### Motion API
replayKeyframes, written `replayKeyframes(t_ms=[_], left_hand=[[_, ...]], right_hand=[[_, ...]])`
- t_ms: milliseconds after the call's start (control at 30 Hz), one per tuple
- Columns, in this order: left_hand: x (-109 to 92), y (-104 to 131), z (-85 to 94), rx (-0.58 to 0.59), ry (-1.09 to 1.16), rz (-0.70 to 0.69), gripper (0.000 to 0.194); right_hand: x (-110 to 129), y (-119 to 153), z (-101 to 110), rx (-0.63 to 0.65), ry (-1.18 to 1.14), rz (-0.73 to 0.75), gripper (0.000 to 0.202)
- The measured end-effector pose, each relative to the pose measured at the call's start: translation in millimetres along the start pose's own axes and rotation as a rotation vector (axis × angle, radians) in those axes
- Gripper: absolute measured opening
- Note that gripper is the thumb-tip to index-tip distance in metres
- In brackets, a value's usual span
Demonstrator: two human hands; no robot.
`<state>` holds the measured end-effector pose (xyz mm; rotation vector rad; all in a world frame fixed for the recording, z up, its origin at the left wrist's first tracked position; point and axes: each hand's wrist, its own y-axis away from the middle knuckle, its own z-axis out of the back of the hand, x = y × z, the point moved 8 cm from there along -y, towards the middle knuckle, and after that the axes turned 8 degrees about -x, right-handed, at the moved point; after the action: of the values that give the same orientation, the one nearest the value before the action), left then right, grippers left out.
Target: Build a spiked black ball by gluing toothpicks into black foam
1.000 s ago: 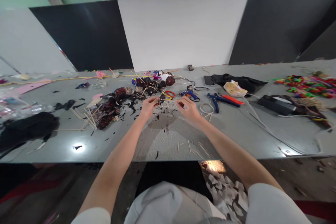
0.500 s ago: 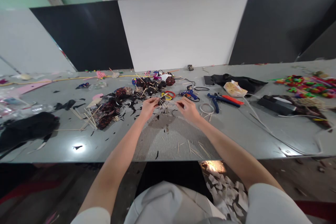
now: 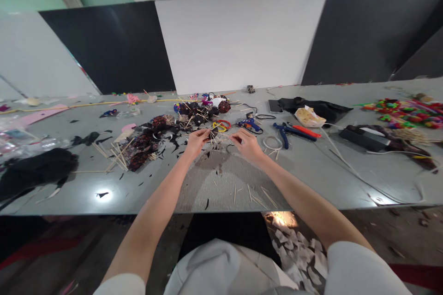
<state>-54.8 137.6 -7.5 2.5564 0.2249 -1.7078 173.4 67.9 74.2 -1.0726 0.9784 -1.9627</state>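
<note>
Between my hands is a small black ball (image 3: 213,134) with pale wooden sticks poking out of it. My left hand (image 3: 197,141) is closed on the ball's left side. To the right of it, my right hand (image 3: 246,144) has its fingers pinched at the end of a thin pale stick that points toward the ball. Just behind lie scissors with yellow and red handles (image 3: 224,124) and a blue glue gun (image 3: 249,124). More black and dark red balls with sticks (image 3: 199,111) are heaped beyond.
Blue pliers (image 3: 284,134), a red-orange tool (image 3: 306,132) and a wire coil (image 3: 272,142) lie right. Black cloth (image 3: 38,170) and a bundle of sticks (image 3: 119,154) are left. Loose sticks (image 3: 251,192) lie near the table's front edge (image 3: 221,211). A white cable (image 3: 349,166) crosses the right side.
My right hand has shifted slightly left, and its fingertips have come together at the stick. My left hand and the ball are nearly unmoved.
</note>
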Motion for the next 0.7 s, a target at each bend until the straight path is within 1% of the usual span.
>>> replayKeyframes(t_ms=[300, 533, 700], left_hand=[[-0.4, 2.2, -2.6, 0.028, -0.02, -0.003, 0.045], [2.3, 1.4, -1.1, 0.001, -0.013, 0.01, 0.047], [3.1, 1.8, -0.5, -0.002, -0.048, 0.019, 0.044]], right_hand=[[2.0, -1.2, 0.9, 0.005, -0.033, 0.003, 0.019], [1.8, -0.9, 1.0, 0.001, -0.012, -0.01, 0.021], [-1.8, -0.9, 0.5, -0.008, 0.003, -0.026, 0.023]])
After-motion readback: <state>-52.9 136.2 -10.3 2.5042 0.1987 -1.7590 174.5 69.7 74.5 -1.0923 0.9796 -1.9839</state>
